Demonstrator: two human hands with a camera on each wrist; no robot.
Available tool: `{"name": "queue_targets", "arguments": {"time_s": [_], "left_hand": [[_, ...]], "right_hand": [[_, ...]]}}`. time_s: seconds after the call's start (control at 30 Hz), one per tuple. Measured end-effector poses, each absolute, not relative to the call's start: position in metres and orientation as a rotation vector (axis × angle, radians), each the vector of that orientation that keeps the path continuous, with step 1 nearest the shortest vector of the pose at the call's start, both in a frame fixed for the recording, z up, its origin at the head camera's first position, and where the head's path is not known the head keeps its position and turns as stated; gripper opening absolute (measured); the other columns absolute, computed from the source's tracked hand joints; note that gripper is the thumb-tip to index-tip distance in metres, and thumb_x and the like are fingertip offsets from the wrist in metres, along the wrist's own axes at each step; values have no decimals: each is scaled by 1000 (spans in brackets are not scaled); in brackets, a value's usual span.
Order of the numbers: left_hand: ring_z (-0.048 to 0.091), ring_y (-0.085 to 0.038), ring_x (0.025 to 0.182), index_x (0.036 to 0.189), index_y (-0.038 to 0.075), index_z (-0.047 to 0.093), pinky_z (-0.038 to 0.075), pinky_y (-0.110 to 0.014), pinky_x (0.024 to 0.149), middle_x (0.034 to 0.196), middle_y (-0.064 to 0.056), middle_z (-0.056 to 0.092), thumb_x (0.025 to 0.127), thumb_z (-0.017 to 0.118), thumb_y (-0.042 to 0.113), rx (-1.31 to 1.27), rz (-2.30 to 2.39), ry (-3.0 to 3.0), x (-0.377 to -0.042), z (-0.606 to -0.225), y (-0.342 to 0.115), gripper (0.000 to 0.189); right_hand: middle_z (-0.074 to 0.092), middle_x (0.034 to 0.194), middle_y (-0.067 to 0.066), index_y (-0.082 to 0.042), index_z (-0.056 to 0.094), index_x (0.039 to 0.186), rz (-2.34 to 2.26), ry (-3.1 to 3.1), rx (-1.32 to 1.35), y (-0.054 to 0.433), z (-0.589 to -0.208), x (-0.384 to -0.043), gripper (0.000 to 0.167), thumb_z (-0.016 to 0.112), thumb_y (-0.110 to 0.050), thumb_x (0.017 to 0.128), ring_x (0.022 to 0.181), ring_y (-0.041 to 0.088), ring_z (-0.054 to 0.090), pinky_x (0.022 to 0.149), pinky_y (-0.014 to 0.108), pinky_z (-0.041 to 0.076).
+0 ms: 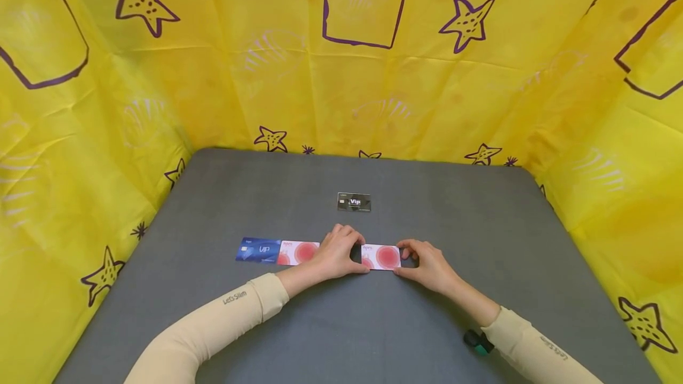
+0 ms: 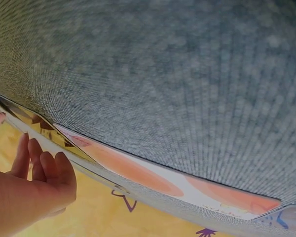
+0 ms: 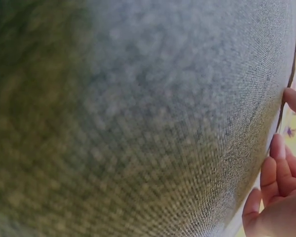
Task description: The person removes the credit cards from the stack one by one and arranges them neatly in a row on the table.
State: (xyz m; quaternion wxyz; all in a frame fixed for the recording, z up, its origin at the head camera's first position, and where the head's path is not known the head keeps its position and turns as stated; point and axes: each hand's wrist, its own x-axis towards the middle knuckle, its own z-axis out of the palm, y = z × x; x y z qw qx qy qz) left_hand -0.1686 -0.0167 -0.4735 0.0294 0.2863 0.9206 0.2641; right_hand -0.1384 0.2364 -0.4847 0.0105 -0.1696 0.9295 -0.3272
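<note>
A white card with red circles (image 1: pixel 381 257) lies on the grey table between my two hands. My left hand (image 1: pixel 337 253) pinches it at its left corners, thumb at the near edge and a finger at the far edge. At its right corners my right hand (image 1: pixel 431 265) pinches it the same way. Left of my left hand lies a second red-and-white card (image 1: pixel 299 252), beside a blue VIP card (image 1: pixel 258 250). The left wrist view shows a glossy, yellow-reflecting card (image 2: pixel 42 129) adjoining the red-and-white one; from above, my left hand mostly covers it.
A black VIP card (image 1: pixel 354 202) lies farther back on the grey table (image 1: pixel 427 206). Yellow cloth (image 1: pixel 315 88) with starfish drawings hangs around the back and sides. A dark and green device (image 1: pixel 478 342) shows at the right sleeve.
</note>
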Motion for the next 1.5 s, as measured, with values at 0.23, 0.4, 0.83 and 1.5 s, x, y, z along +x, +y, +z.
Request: {"name": "queue_targets", "arguments": {"time_s": [0.23,0.4,0.83,1.5], "left_hand": [[45,-24,103,107,11,66,40,-42,88,104,-4,57,70,86,40,885,799,2817,-169,-475,-17,50],[45,-23,104,108,12,67,40,-41,88,104,-4,57,71,85,40,878,797,2808,-170,-476,-18,50],[46,-24,101,106,13,67,40,-41,84,102,-4,57,69,86,39,899,809,2807,-171,-478,-19,49],[46,-24,103,108,13,67,39,-42,88,104,-3,57,70,86,39,886,818,2781,-170,-475,-21,50]], "right_hand": [[57,86,-7,-12,65,109,-1005,2907,-527,236,-485,-138,45,86,-28,73,82,15,47,72,34,37],[57,86,-7,-12,65,108,-996,2912,-523,236,-485,-136,45,87,-28,72,82,15,47,71,33,37],[56,87,-7,-12,65,108,-975,2925,-535,236,-484,-137,47,87,-30,71,81,14,47,72,33,35],[55,87,-8,-13,64,109,-981,2914,-531,236,-486,-135,48,87,-32,71,82,15,46,73,35,32]]}}
